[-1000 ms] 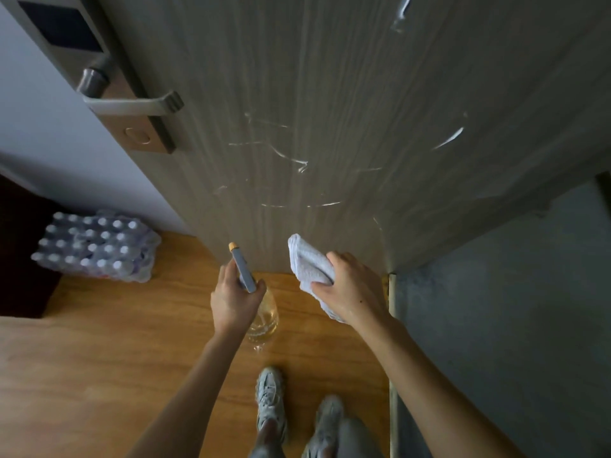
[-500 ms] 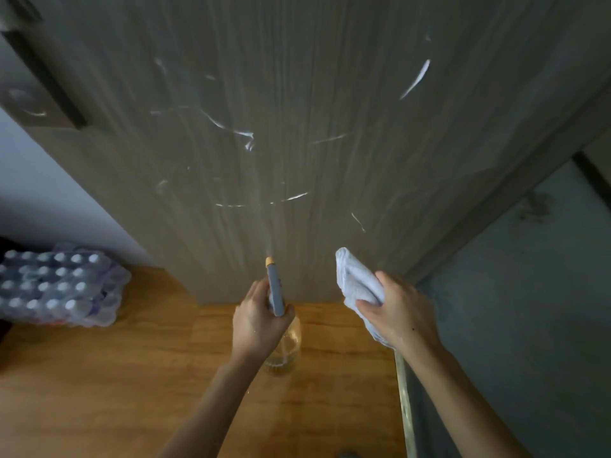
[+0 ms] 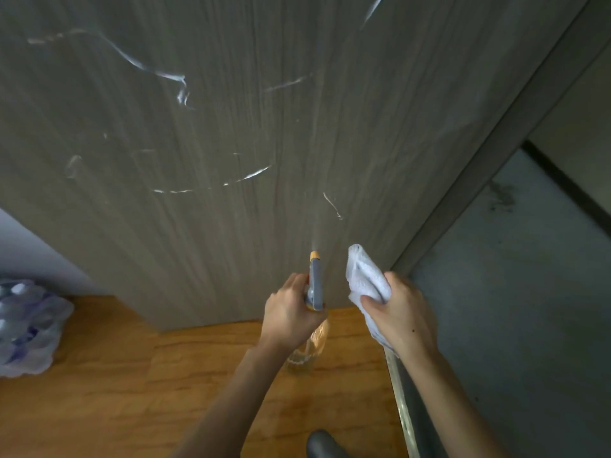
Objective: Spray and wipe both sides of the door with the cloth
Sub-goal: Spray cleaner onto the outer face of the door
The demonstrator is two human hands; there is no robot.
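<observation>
Door [image 3: 297, 127] of grey wood grain fills the upper frame, its face marked by several white streaks [image 3: 165, 74] and hanging just above a wooden floor [image 3: 132, 375]. At lower centre, 2 bare hands work close to its bottom edge. Left hand [image 3: 291, 314] grips a spray bottle [image 3: 314, 285], fingers curled round the neck and trigger, the grey head and orange nozzle aimed up at the panel; a thin mist rises from the tip toward the wood. Clear bottle body hangs below the fist, tinted yellow. Right hand [image 3: 401, 315] holds a bunched white cloth [image 3: 365, 282], thumb pinching it against the fingers, just beside the sprayer and near the door's lower right corner. Right of the door, a grey frame [image 3: 496, 153] meets a grey concrete floor [image 3: 512, 309], a metal threshold strip [image 3: 401, 401] dividing it from the wood. At far left, a plastic-wrapped pack of bottles [image 3: 26, 325] sits on the boards against a pale wall [image 3: 29, 252].
</observation>
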